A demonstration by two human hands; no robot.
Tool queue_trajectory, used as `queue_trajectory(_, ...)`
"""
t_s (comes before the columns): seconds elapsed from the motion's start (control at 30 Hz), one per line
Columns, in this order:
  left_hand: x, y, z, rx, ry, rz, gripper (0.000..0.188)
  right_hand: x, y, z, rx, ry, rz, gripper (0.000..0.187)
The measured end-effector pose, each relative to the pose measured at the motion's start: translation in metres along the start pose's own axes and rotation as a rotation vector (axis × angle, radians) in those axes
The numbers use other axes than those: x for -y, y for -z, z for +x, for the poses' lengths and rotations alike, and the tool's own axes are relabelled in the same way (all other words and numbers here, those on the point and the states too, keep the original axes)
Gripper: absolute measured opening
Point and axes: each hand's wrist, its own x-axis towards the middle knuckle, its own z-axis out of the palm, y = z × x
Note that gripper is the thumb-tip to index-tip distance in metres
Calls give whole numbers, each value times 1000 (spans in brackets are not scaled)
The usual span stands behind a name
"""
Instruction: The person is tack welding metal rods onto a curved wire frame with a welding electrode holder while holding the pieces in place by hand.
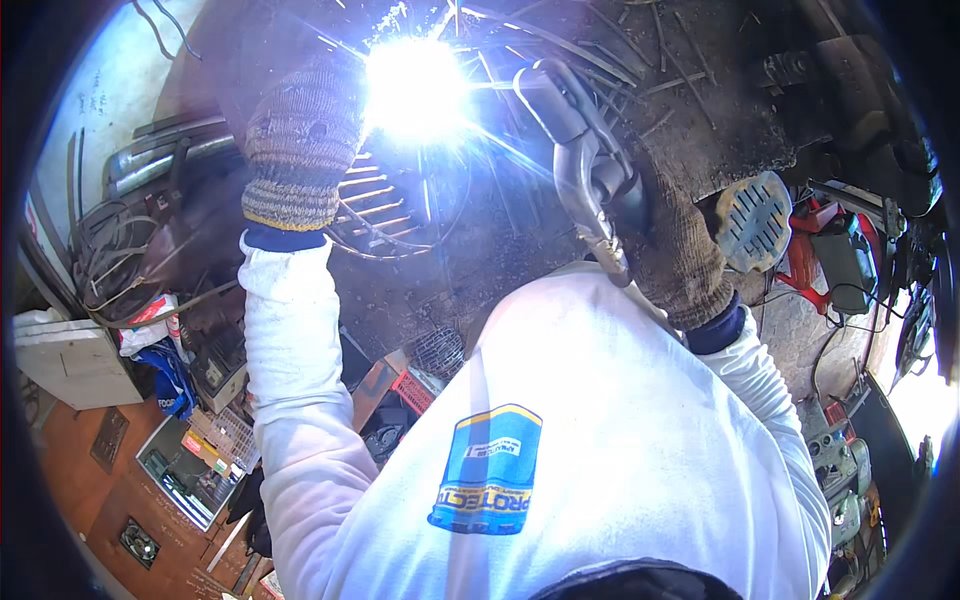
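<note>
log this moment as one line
left hand: gloved, beside glare, grip unclear | right hand: gloved, holding welding tool | grate: beside left hand

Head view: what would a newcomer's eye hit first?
The blinding blue-white glare near the top edge, just right of the gloved left hand. Then the grey holder to the glare's right, at the gloved right hand. Then the white shirt filling the lower middle, with its blue emblem.
</note>
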Motion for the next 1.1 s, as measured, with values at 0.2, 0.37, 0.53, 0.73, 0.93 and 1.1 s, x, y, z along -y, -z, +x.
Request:
queue_trajectory(0.2,9,-19,-3,-170,-99,45,40,17,1,-3,-17,57,-36,50)
queue_trajectory(0.37,16,-35,-2,-109,-55,279,40,-2,-6,0,-47,277,-206,58)
queue_trajectory(0.53,1,-14,0,61,30,377,56,-2,-9,1,-39,85,34,67)
queue_trajectory(0.73,19,-35,2,-255,-22,-35,41,-22,-20,-1,-57,28,307,55)
queue_trajectory(0.93,-10,3,8,-191,-103,58,36,13,-3,-6,-92,60,-123,61)
queue_trajectory(1.1,-12,11,8,-42,-23,-80,34,2,-5,-8,-63,64,-6,61)
